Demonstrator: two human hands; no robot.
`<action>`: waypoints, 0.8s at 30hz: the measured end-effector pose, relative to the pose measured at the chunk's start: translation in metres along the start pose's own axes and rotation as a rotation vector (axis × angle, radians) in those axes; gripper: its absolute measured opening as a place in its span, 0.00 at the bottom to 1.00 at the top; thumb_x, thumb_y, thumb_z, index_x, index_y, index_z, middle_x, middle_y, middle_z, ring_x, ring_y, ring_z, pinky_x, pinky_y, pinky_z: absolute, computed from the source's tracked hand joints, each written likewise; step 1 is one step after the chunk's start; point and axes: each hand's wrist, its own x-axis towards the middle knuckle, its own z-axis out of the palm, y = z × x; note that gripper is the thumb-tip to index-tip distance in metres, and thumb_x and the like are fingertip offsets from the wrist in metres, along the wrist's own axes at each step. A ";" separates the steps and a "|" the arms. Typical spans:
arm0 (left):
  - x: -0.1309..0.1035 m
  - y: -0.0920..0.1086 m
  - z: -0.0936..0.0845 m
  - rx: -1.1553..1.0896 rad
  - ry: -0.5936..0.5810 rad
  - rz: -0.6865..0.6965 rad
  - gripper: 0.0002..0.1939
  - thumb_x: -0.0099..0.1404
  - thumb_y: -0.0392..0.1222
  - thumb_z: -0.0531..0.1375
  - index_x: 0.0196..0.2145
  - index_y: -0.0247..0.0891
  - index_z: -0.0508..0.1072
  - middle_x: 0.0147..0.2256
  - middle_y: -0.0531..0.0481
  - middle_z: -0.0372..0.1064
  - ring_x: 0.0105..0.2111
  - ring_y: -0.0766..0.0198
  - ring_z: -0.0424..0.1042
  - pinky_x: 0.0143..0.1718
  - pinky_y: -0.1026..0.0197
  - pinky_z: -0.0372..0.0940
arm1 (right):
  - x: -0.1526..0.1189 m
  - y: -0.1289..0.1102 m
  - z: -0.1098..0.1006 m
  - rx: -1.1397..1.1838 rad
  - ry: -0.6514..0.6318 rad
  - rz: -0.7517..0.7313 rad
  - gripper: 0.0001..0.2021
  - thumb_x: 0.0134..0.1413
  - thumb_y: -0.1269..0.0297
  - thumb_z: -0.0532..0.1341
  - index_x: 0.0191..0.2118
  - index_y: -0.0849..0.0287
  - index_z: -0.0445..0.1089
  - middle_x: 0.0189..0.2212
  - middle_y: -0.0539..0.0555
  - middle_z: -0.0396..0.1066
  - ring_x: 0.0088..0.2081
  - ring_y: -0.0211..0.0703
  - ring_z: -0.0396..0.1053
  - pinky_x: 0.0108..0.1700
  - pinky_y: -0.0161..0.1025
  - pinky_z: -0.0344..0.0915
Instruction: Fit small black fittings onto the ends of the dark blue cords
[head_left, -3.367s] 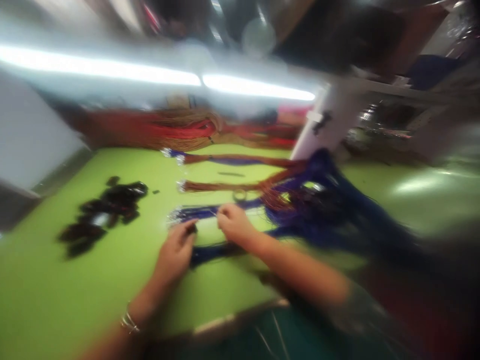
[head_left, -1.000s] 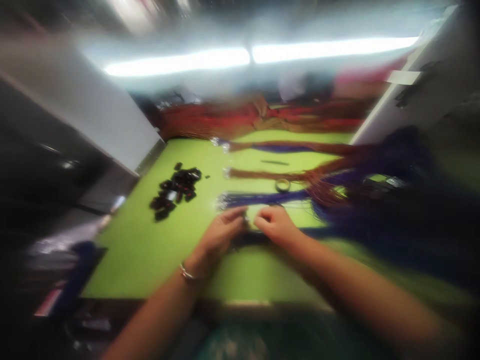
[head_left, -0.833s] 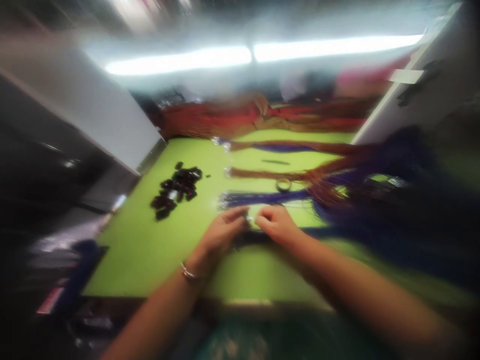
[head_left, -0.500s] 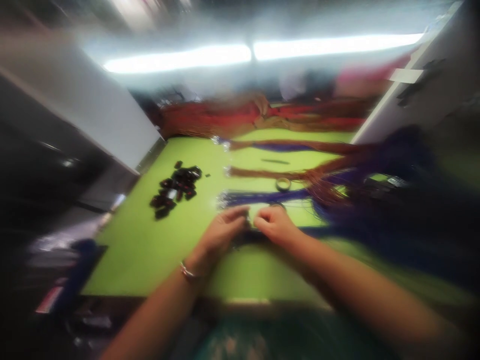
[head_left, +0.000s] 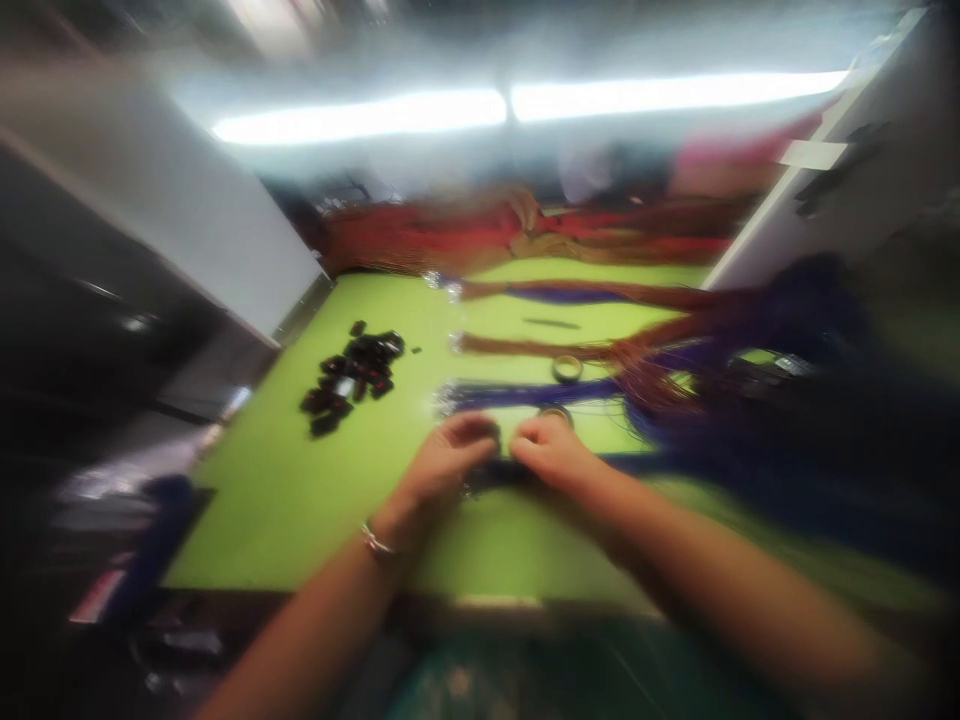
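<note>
My left hand (head_left: 454,450) is over the green table, fingers curled and closed around a small dark piece, possibly a black connector; blur hides its details. Close beside it, my right hand (head_left: 547,445) is closed in a pinch, its knuckles hiding whatever lies between thumb and finger. Beneath both hands runs a bundle of dark blue wires (head_left: 637,462), lying across the table toward the right. A roll of dark tape (head_left: 556,412) shows just behind my right hand. Another blue wire bundle (head_left: 517,395) with clear-white ends lies just beyond my hands.
A pile of black connectors (head_left: 352,375) sits to the left on the green table (head_left: 300,520). Brown wire bundles (head_left: 525,345), a second tape roll (head_left: 567,369) and a thin dark tool (head_left: 551,323) lie farther back. Across the table, another person's hand (head_left: 525,210) touches red wires (head_left: 450,235).
My left fingers have curled in a little more around the small dark piece. My right hand has barely shifted, and the wires and connectors lie as before.
</note>
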 end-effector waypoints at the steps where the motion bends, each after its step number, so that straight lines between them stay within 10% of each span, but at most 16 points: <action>1: 0.000 -0.001 0.000 0.010 0.002 0.018 0.16 0.48 0.35 0.68 0.37 0.37 0.75 0.35 0.49 0.72 0.34 0.66 0.69 0.40 0.62 0.63 | 0.001 -0.001 -0.001 0.035 -0.032 0.023 0.11 0.40 0.66 0.52 0.13 0.59 0.53 0.13 0.45 0.49 0.20 0.31 0.48 0.22 0.32 0.45; 7: 0.000 -0.001 0.006 0.042 -0.011 0.045 0.15 0.47 0.36 0.69 0.35 0.35 0.75 0.32 0.48 0.72 0.32 0.65 0.69 0.37 0.62 0.63 | 0.004 -0.003 -0.006 0.123 -0.146 0.140 0.10 0.41 0.64 0.53 0.15 0.59 0.57 0.13 0.44 0.50 0.18 0.31 0.48 0.21 0.32 0.45; 15: -0.002 0.006 0.006 -0.037 0.034 -0.052 0.16 0.47 0.37 0.69 0.35 0.35 0.74 0.31 0.49 0.71 0.30 0.68 0.69 0.34 0.64 0.63 | -0.003 -0.004 0.001 0.032 0.117 -0.019 0.11 0.45 0.64 0.55 0.17 0.59 0.59 0.14 0.46 0.56 0.20 0.32 0.53 0.23 0.31 0.51; 24: -0.002 0.008 0.007 -0.050 0.049 -0.071 0.16 0.47 0.37 0.69 0.35 0.35 0.73 0.32 0.49 0.71 0.31 0.67 0.69 0.36 0.63 0.63 | -0.003 -0.004 -0.005 0.006 0.099 -0.047 0.13 0.47 0.63 0.54 0.17 0.60 0.59 0.15 0.46 0.55 0.22 0.32 0.52 0.26 0.31 0.51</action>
